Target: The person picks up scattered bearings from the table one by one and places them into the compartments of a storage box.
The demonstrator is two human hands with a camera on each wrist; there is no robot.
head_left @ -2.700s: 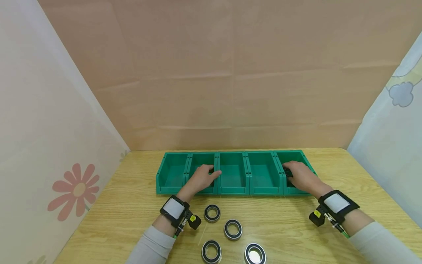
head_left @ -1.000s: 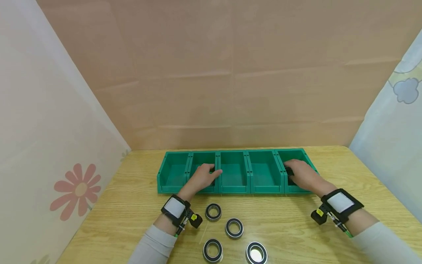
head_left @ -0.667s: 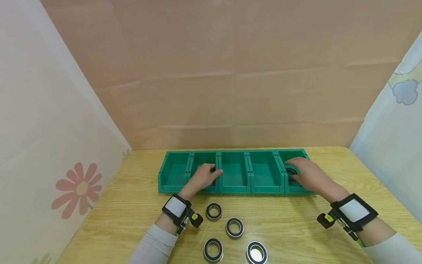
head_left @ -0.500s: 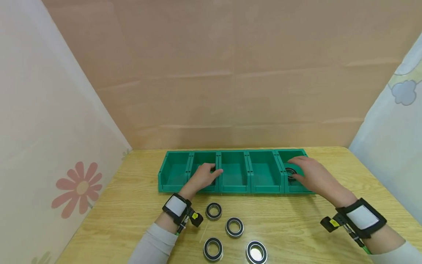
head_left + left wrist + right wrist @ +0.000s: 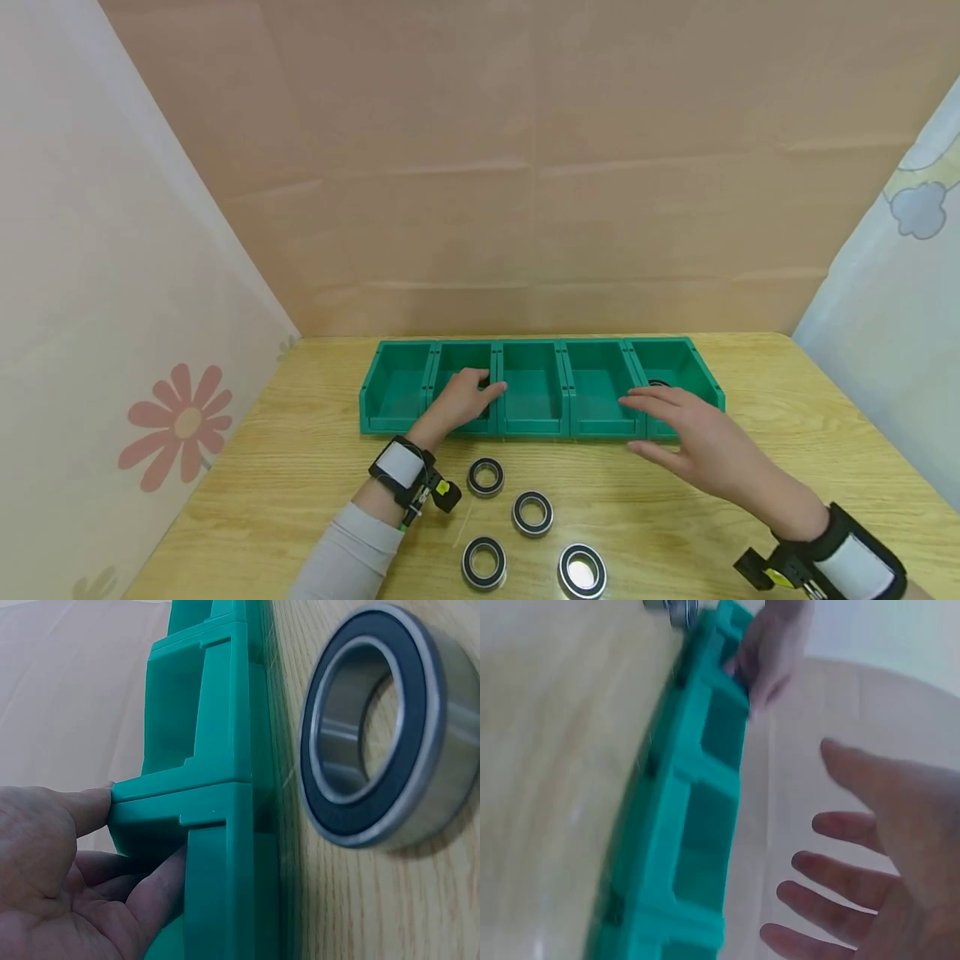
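Note:
A row of green plastic bins (image 5: 531, 427) stands on the wooden table. My left hand (image 5: 459, 402) grips the second bin from the left at its right divider, thumb (image 5: 90, 808) against the divider's edge and fingers down inside, partly hidden. My right hand (image 5: 712, 446) is in the air in front of the rightmost bin, fingers spread and holding nothing. In that bin a dark bearing (image 5: 658, 383) shows just its top behind the hand. Near my left wrist lies a ball bearing (image 5: 485, 477) with a black seal and steel rings, large in the left wrist view.
More bearings lie on the table: one (image 5: 532, 513) toward the middle, one (image 5: 483, 562) nearer the front and another (image 5: 582, 571) to its right. Brown paper (image 5: 525, 167) covers the back, behind the bins. Pale printed sheets hang at both sides.
My right hand has let go of the bearing in the rightmost bin, opened, and drawn back toward me, out of the bin. The left hand keeps its place.

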